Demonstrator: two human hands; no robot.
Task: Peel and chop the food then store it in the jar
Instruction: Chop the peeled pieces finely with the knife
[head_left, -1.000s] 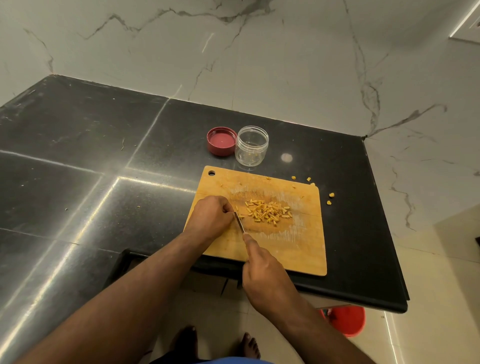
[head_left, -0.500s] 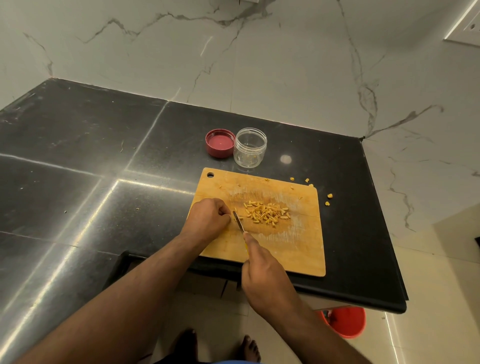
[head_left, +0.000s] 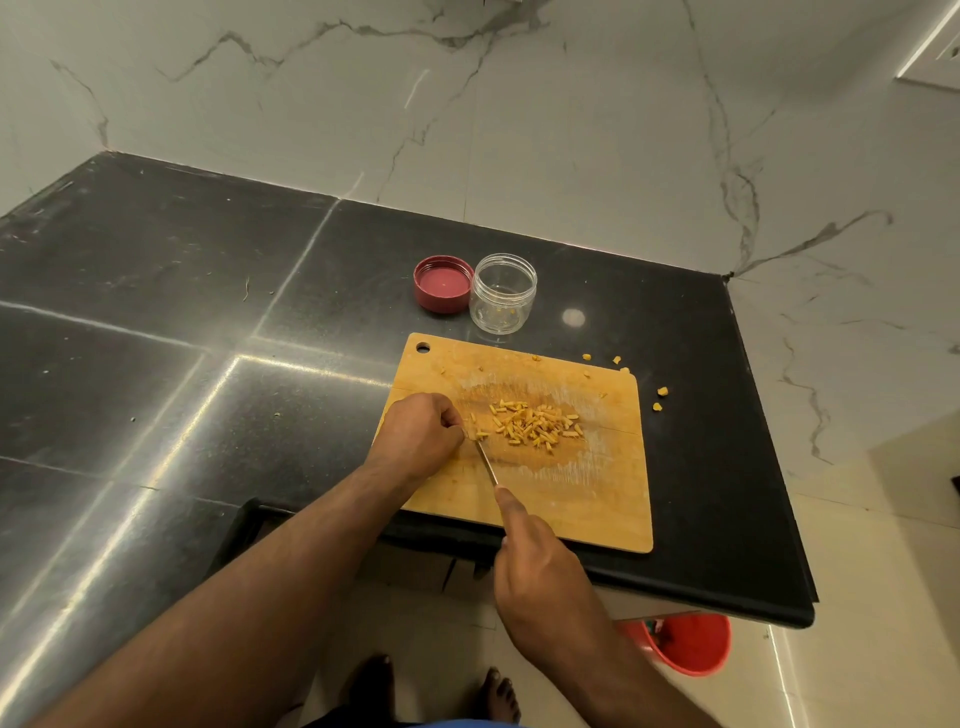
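A wooden cutting board (head_left: 587, 499) lies on the black counter near its front edge. A heap of small yellow chopped pieces (head_left: 535, 425) sits in the middle of the board. My left hand (head_left: 418, 434) is curled at the board's left side, pinching a small yellow piece at its fingertips. My right hand (head_left: 540, 566) grips a knife (head_left: 487, 462), forefinger along the spine, blade tip beside the left fingers. A clear jar (head_left: 503, 292) stands open behind the board, with its red lid (head_left: 443, 283) upturned to its left.
A few yellow bits (head_left: 660, 399) lie scattered on the black counter (head_left: 208, 322) off the board's far right corner. The counter ends at right and front. A marble wall (head_left: 519, 119) rises behind. A red bucket (head_left: 685, 644) and bare feet are on the floor below.
Both hands stay at the board's left side with only slight shifts; the knife blade remains beside the left fingertips. The view has tilted a little.
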